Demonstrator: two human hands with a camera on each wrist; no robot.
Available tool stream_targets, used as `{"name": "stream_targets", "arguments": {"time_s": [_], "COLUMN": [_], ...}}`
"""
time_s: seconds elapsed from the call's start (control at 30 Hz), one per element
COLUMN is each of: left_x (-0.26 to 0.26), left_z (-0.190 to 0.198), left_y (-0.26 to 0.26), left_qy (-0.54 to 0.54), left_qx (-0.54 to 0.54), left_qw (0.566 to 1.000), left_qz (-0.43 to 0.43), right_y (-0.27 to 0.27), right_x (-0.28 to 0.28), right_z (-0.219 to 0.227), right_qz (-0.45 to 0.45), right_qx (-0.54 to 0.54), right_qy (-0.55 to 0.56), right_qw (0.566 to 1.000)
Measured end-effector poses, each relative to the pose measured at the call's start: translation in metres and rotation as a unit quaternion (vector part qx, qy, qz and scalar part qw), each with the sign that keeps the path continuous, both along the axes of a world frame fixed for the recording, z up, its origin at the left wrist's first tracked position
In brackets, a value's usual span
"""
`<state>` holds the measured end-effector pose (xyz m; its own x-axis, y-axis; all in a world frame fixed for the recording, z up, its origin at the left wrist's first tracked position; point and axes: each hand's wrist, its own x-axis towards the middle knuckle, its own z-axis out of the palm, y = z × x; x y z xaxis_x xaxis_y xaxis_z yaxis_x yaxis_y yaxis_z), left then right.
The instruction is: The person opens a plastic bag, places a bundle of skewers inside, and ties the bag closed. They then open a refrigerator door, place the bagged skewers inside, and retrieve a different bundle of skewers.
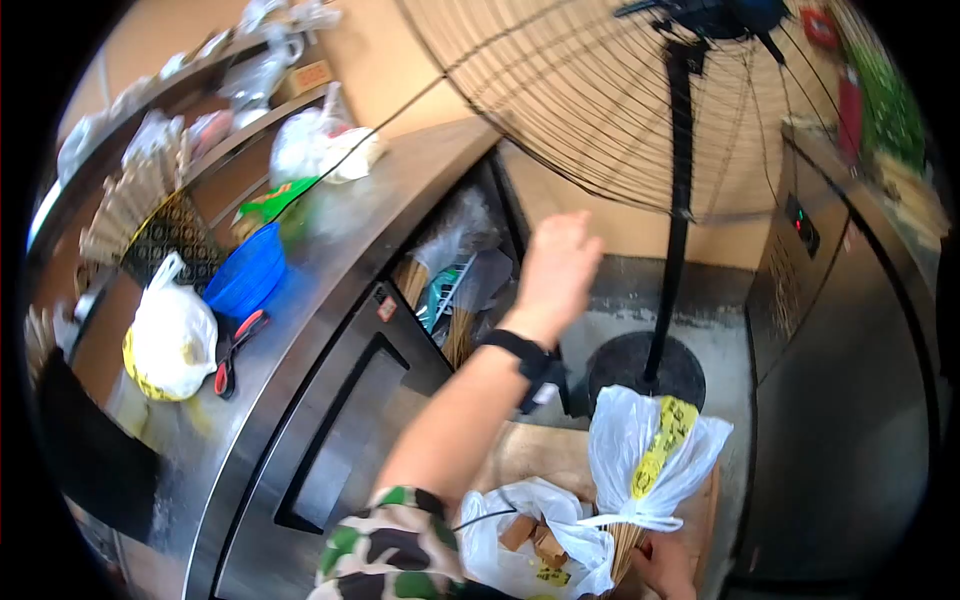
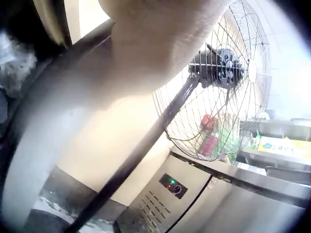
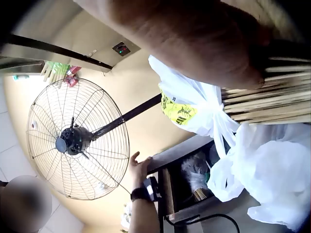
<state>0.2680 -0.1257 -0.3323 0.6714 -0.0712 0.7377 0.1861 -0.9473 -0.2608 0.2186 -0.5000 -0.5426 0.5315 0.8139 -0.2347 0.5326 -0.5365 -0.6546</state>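
Observation:
My left hand (image 1: pixel 556 268) reaches forward with loose fingers and holds nothing. It hovers near the open compartment (image 1: pixel 455 285) of a stainless counter, where bundles of skewers lie in plastic. The right wrist view shows the same left hand (image 3: pixel 138 166) with its fingers spread. My right hand (image 1: pixel 665 566) at the bottom edge grips a bundle of bamboo skewers (image 3: pixel 272 102). The bundle's top is wrapped in a white plastic bag with a yellow print (image 1: pixel 652 452). A second white bag (image 1: pixel 530 545) lies on a cardboard box just below it.
A tall standing fan (image 1: pixel 600 90) on a black pole (image 1: pixel 678 200) and round base (image 1: pixel 640 368) stands ahead. The counter top (image 1: pixel 330 250) carries a blue bowl (image 1: pixel 247 272), a white-yellow bag (image 1: pixel 170 340) and red-handled scissors (image 1: pixel 232 350). A steel cabinet (image 1: pixel 840 400) stands on the right.

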Motion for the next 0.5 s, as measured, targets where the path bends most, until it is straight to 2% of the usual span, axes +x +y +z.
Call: {"name": "stream_targets", "arguments": {"time_s": [0.03,0.07,0.17,0.37,0.5], "left_x": [0.013,0.028,0.050,0.067,0.070], "left_z": [-0.003,-0.008,-0.004,-0.009,-0.011], "left_y": [-0.005,-0.008,-0.022,-0.027,-0.026], "left_qy": [-0.019,-0.029,0.009,-0.044,-0.038], "left_qx": [-0.011,-0.016,-0.035,0.004,0.004], "left_qw": [1.000,0.999,0.996,0.993,0.993], "left_qz": [0.006,0.030,0.085,0.109,0.110], "right_y": [-0.003,-0.005,0.000,0.001,-0.001], "right_x": [0.000,-0.003,-0.003,0.000,0.000], "right_z": [-0.001,-0.016,0.004,0.008,0.006], "right_qz": [0.021,-0.031,-0.033,-0.027,-0.031], "right_qx": [-0.008,0.103,0.070,0.078,0.080], "right_qy": [-0.014,0.051,0.030,0.024,0.018], "right_qw": [1.000,0.993,0.997,0.996,0.996]}}
